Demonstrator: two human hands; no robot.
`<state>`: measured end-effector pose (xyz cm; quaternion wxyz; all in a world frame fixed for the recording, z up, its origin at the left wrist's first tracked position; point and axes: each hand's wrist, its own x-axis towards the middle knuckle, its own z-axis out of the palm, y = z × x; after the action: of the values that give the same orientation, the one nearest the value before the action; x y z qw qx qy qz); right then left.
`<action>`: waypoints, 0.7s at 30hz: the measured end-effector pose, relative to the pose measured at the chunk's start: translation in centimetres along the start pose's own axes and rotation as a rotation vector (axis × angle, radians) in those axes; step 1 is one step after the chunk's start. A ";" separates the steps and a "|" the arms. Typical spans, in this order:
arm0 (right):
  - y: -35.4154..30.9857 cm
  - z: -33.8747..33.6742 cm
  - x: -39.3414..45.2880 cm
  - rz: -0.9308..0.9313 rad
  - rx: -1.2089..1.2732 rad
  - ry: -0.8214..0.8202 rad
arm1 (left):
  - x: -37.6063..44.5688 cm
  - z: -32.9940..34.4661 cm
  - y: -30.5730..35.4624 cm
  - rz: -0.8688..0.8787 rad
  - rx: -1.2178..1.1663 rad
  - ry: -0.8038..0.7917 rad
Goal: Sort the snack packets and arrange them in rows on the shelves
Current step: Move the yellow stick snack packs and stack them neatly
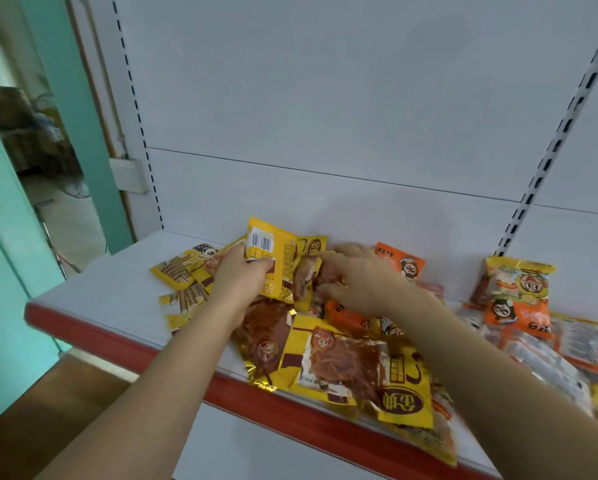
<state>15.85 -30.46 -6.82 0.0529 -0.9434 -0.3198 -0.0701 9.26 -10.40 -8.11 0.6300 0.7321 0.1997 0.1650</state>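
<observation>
On shelf, front half: snack packets heaped unsorted, no rows
Shelf [93, 299]: white deck, red front lip, runs from left to lower right
Back panel [325, 98]: plain white, slotted uprights [560, 133] on both sides
Left hand [237, 275]: fingers curled round yellow packet [273, 258], barcode side up, packet tilted up off the heap
Right hand [356, 282]: fingers spread and relaxed, grasping nothing, over middle of heap, touching or just above, cannot tell
Wafer-roll packets [178, 271]: yellow, lying flat at left end of heap
Shredded-snack packets [346, 365]: yellow with clear window, brown strands, at front edge, some overhanging the lip
Orange packets [399, 263]: cartoon face, behind and right of right hand
Right pile [519, 282]: yellow and orange packets stacked, more blurred toward the edge
Room, left: teal door frame [69, 98], dim room beyond, white wall box [129, 174] beside shelving
Floor [48, 393]: brown, below the shelf
</observation>
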 end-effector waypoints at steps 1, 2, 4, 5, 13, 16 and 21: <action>-0.5 0.4 0.3 0.009 -0.071 -0.081 | 0.4 -0.8 -0.2 -0.010 0.002 0.005; -0.9 0.7 0.5 0.033 -0.119 -0.135 | 0.9 -1.6 -0.4 -0.027 -0.002 0.009; -1.2 0.7 0.8 0.093 -0.138 -0.191 | 1.9 -3.0 -0.5 -0.055 -0.037 0.003; -1.4 0.4 1.0 0.117 -0.127 -0.209 | 2.5 -3.6 -0.6 -0.058 -0.054 0.001; -8.4 -0.3 4.8 0.268 0.052 0.143 | 5.8 -10.3 -1.2 -0.039 -0.068 0.033; -11.9 1.3 5.9 0.113 0.039 0.076 | 7.2 -13.1 -2.2 -0.029 -0.098 0.091; -15.0 3.6 7.4 0.101 -0.111 -0.206 | 9.2 -16.2 -4.2 -0.053 -0.105 0.102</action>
<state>12.86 -13.72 -8.34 -0.0289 -0.9620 -0.2713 0.0121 8.88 8.67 -9.94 0.6607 0.6832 0.2419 0.1954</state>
